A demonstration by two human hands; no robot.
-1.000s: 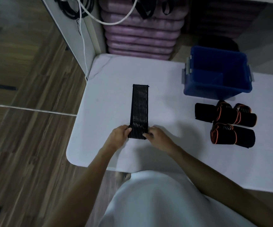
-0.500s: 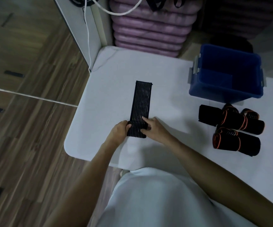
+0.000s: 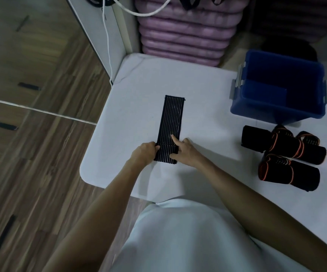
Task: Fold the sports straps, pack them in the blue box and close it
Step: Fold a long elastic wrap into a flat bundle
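Black ribbed strap lies flat on the white tabletop, near end folded over. Left hand pinches that fold's edge at 9 o'clock; right hand grips the 3 o'clock edge, index finger stretched onto the strap. Out at 3 o'clock sit rolled black straps with orange trim, and the blue box, lid off, at 2 o'clock.
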